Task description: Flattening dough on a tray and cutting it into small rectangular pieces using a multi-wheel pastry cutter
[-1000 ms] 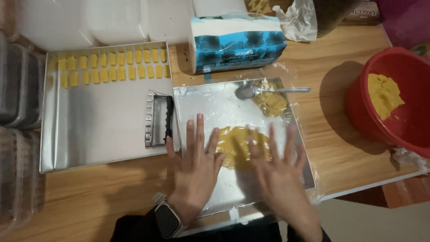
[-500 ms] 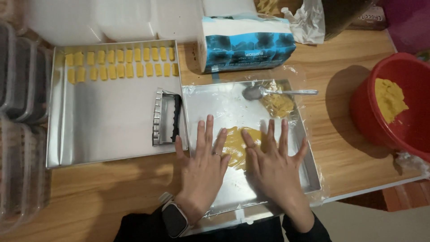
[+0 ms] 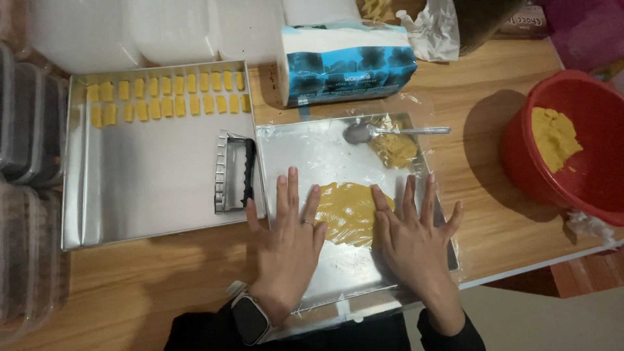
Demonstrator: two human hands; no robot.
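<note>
My left hand point(image 3: 289, 244) and my right hand point(image 3: 413, 237) lie flat, fingers spread, on clear plastic film over a flattened patch of yellow dough point(image 3: 351, 211). The dough sits on a silver tray point(image 3: 305, 153) in front of me. Each hand presses beside and partly on an edge of the dough. A watch is on my left wrist. A second lump of dough point(image 3: 393, 149) and a metal spoon point(image 3: 390, 132) lie at the tray's far side.
A larger baking tray point(image 3: 149, 195) on the left holds two rows of small yellow dough pieces point(image 3: 169, 94) and a ridged metal cutter point(image 3: 235, 172). A red bowl point(image 3: 572, 149) with dough stands right. A blue tissue pack point(image 3: 348, 65) lies behind. Stacked plastic containers point(image 3: 26, 130) line the left edge.
Both hands have slid apart and back toward me over the film, uncovering more of the dough, which now looks wider and flatter.
</note>
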